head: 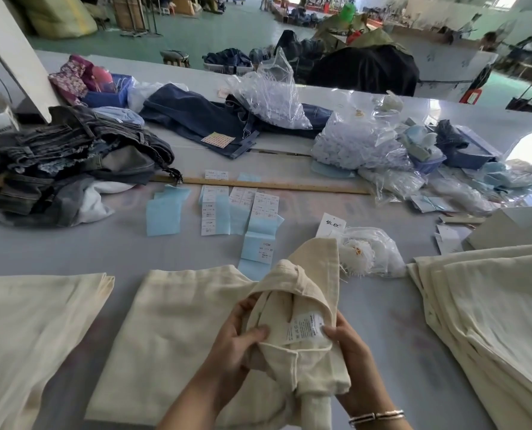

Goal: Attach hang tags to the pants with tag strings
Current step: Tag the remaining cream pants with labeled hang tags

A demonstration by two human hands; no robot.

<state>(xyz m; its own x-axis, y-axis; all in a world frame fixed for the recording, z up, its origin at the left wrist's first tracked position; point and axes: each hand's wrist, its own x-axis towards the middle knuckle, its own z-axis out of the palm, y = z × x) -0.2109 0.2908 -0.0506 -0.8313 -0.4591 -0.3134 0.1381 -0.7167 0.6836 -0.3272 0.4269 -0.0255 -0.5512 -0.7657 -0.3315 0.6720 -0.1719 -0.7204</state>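
Note:
Cream pants (295, 305) are bunched up and lifted off the table in both my hands, their legs trailing flat to the left. My left hand (240, 339) grips the waist fabric, thumb on top. My right hand (348, 355) pinches the white sewn-in care label (305, 328) inside the waistband. A white hang tag (330, 226) with black characters lies just beyond the pants, beside a clear bag of white tag strings (370, 252). Strips of white and blue size stickers (246, 212) lie further back on the table.
A stack of cream pants (488, 305) lies at the right and another cream piece (32, 324) at the left. A wooden ruler (274, 185) crosses mid-table. Dark jeans (72, 162) pile up at the back left, plastic bags (358, 144) at the back right.

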